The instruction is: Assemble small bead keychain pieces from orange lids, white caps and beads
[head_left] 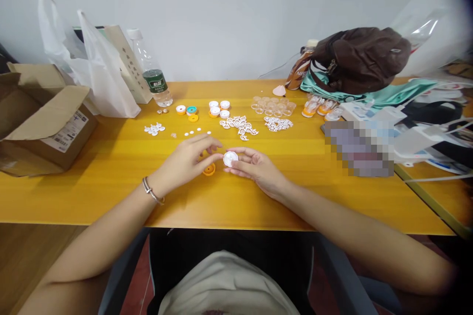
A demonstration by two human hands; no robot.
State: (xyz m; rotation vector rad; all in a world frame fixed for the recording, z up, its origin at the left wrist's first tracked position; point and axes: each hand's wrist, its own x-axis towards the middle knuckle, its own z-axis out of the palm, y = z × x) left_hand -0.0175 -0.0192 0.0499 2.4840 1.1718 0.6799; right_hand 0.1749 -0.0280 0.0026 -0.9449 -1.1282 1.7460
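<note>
My right hand (258,170) pinches a small white round piece (231,158) between thumb and fingers, its face turned up toward me. From the left, my left hand (192,157) reaches close to that piece; its fingers are curved and apart from the thumb, whose tip is at the white piece's edge. Whether the thumb touches it I cannot tell. Below the left fingers, an orange round part (209,170) lies on the table, partly covered by the hand. Beyond the hands lie white fan-shaped openwork pieces (238,124) and several small white discs (198,129).
On the wooden table (111,192) are white knob-like parts (154,129), white-and-orange round parts (219,109), clear cups (273,106) and a second openwork pile (278,124). A cardboard box (44,123) and water bottle (151,71) stand left; a brown bag (362,59) sits right.
</note>
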